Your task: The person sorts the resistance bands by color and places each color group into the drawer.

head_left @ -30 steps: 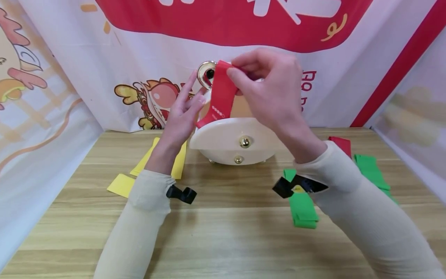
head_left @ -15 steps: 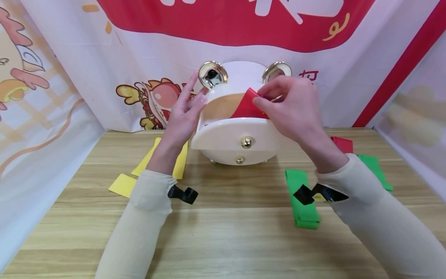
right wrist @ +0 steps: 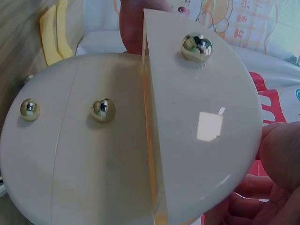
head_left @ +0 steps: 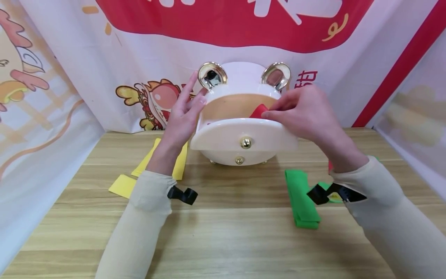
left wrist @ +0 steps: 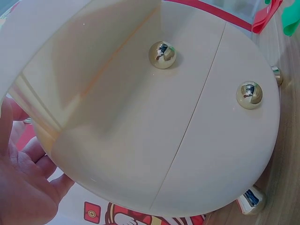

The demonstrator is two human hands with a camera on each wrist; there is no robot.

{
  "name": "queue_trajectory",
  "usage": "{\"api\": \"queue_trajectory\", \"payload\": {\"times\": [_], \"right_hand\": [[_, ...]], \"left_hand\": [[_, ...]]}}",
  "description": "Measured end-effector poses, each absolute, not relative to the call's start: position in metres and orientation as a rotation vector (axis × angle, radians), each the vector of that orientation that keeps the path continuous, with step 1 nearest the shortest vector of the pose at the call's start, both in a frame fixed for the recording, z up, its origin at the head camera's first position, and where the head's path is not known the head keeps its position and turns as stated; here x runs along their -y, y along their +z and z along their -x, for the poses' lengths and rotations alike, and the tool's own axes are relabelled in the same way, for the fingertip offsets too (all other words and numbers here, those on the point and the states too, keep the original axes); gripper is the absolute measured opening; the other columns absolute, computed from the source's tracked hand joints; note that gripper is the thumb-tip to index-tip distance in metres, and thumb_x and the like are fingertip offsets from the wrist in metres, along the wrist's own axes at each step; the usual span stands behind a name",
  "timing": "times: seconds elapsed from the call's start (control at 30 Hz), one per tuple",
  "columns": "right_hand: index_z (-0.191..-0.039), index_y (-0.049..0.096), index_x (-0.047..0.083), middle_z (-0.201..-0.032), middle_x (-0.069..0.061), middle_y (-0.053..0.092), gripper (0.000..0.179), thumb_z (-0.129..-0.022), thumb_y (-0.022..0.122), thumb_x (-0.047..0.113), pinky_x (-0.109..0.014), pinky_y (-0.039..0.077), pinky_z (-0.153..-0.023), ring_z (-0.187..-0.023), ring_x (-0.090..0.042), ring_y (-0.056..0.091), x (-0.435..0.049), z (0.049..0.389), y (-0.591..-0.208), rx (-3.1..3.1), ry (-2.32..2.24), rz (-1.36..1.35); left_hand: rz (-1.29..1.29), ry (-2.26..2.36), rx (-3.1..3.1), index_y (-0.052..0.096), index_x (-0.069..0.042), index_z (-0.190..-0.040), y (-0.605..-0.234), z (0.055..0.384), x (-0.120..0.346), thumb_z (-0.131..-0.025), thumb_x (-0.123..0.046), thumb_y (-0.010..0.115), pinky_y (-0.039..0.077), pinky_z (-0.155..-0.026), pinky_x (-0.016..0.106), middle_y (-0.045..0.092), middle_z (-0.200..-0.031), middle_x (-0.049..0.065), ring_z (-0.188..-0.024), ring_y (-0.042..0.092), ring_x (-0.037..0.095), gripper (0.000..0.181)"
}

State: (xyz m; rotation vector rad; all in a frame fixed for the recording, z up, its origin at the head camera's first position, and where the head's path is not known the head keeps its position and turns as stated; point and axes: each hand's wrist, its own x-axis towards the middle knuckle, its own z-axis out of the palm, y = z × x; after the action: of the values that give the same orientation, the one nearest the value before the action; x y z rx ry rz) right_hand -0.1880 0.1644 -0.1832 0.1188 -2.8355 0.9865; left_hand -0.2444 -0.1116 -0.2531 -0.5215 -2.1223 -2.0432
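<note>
Fingertips (head_left: 271, 115) of our right hand (head_left: 308, 112) pinch a flat red strip (head_left: 258, 111) partly in the pulled-out top drawer (head_left: 223, 135) of a white rounded cabinet (head_left: 244, 77), whose side our loosely spread left hand (head_left: 182, 118) touches.

The right hand (right wrist: 279, 161) is at the edge of the pulled-out white drawer (right wrist: 201, 126)

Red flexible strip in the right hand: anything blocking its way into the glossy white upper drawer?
Nothing visible does: the red flexible strip dips behind the front of the glossy white upper drawer, which hides the strip's lower part.
</note>
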Motion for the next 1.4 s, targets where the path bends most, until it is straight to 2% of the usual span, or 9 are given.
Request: {"api": "queue_trajectory", "payload": {"times": [0.33, 0.47, 0.6, 0.67, 0.77, 0.9, 1.2, 1.3, 1.4], "right_hand": [[-0.117, 0.082, 0.017, -0.109, -0.011, 0.079, 0.038, -0.092, 0.082, 0.045, -0.027, 0.059, -0.067, -0.096, -0.026, 0.067, -0.182, 0.188, -0.189, 2.767, 1.092, -0.157], [-0.119, 0.081, 0.016, -0.110, -0.011, 0.079, 0.037, -0.093, 0.081, 0.043, -0.021, 0.058, -0.065, -0.092, -0.025, 0.068, -0.190, 0.188, -0.191, 2.677, 1.099, -0.213], [-0.121, 0.081, 0.016, -0.110, -0.010, 0.079, 0.037, -0.094, 0.081, 0.041, -0.016, 0.056, -0.064, -0.087, -0.018, 0.068, -0.199, 0.189, -0.193, 2.599, 1.075, -0.288], [-0.121, 0.081, 0.016, -0.107, -0.006, 0.079, 0.035, -0.094, 0.081, 0.039, -0.015, 0.055, -0.065, -0.085, -0.013, 0.068, -0.205, 0.188, -0.194, 2.559, 1.076, -0.325], [-0.121, 0.081, 0.017, -0.103, 0.008, 0.079, 0.033, -0.093, 0.083, 0.033, -0.011, 0.055, -0.068, -0.084, -0.006, 0.070, -0.215, 0.189, -0.197, 2.494, 1.081, -0.392], [-0.122, 0.081, 0.017, -0.102, 0.022, 0.075, 0.032, -0.093, 0.083, 0.029, -0.009, 0.054, -0.070, -0.086, -0.004, 0.070, -0.230, 0.190, -0.203, 2.438, 1.082, -0.423], [-0.129, 0.077, 0.018, -0.115, 0.013, 0.076, 0.037, -0.094, 0.081, 0.028, -0.011, 0.056, -0.069, -0.092, -0.010, 0.070, -0.284, 0.203, -0.219, 2.441, 1.249, -0.318], [-0.132, 0.076, 0.018, -0.117, 0.016, 0.075, 0.039, -0.094, 0.081, 0.027, -0.011, 0.056, -0.065, -0.093, -0.008, 0.068, -0.304, 0.212, -0.228, 2.449, 1.283, -0.258], [-0.135, 0.075, 0.020, -0.116, 0.021, 0.074, 0.041, -0.095, 0.080, 0.030, -0.010, 0.056, -0.068, -0.098, -0.004, 0.067, -0.325, 0.221, -0.239, 2.477, 1.317, -0.170]], "left_hand": [[0.525, -2.073, 2.100, 0.034, -0.051, -0.162, -0.254, 0.245, 0.111, -0.111, -0.024, 0.056, 0.043, -0.125, 0.042, 0.041, -0.170, -0.013, -0.155, 0.043, 0.005, 0.062], [0.524, -2.044, 2.117, 0.032, -0.050, -0.163, -0.253, 0.244, 0.113, -0.111, -0.024, 0.056, 0.041, -0.127, 0.040, 0.036, -0.171, -0.015, -0.155, 0.042, 0.005, 0.063], [0.527, -2.023, 2.123, 0.031, -0.049, -0.164, -0.253, 0.244, 0.114, -0.111, -0.023, 0.055, 0.040, -0.128, 0.038, 0.031, -0.173, -0.017, -0.156, 0.042, 0.006, 0.063], [0.532, -2.032, 2.111, 0.032, -0.048, -0.164, -0.253, 0.244, 0.114, -0.111, -0.022, 0.055, 0.040, -0.128, 0.038, 0.033, -0.172, -0.017, -0.156, 0.042, 0.006, 0.063], [0.534, -2.048, 2.098, 0.033, -0.049, -0.163, -0.254, 0.245, 0.113, -0.111, -0.022, 0.055, 0.040, -0.128, 0.038, 0.036, -0.171, -0.015, -0.155, 0.043, 0.006, 0.063], [0.529, -2.053, 2.098, 0.033, -0.050, -0.163, -0.255, 0.245, 0.111, -0.111, -0.023, 0.055, 0.040, -0.127, 0.039, 0.038, -0.171, -0.015, -0.155, 0.043, 0.005, 0.062], [0.507, -2.070, 2.102, 0.034, -0.052, -0.162, -0.255, 0.244, 0.111, -0.111, -0.024, 0.056, 0.042, -0.126, 0.040, 0.044, -0.168, -0.012, -0.154, 0.043, 0.004, 0.062], [0.504, -2.058, 2.108, 0.034, -0.052, -0.162, -0.255, 0.244, 0.111, -0.111, -0.025, 0.056, 0.042, -0.126, 0.040, 0.044, -0.168, -0.013, -0.154, 0.044, 0.004, 0.062], [0.514, -2.059, 2.101, 0.033, -0.051, -0.162, -0.254, 0.245, 0.111, -0.111, -0.024, 0.056, 0.042, -0.126, 0.040, 0.043, -0.169, -0.012, -0.154, 0.043, 0.004, 0.062]]}}
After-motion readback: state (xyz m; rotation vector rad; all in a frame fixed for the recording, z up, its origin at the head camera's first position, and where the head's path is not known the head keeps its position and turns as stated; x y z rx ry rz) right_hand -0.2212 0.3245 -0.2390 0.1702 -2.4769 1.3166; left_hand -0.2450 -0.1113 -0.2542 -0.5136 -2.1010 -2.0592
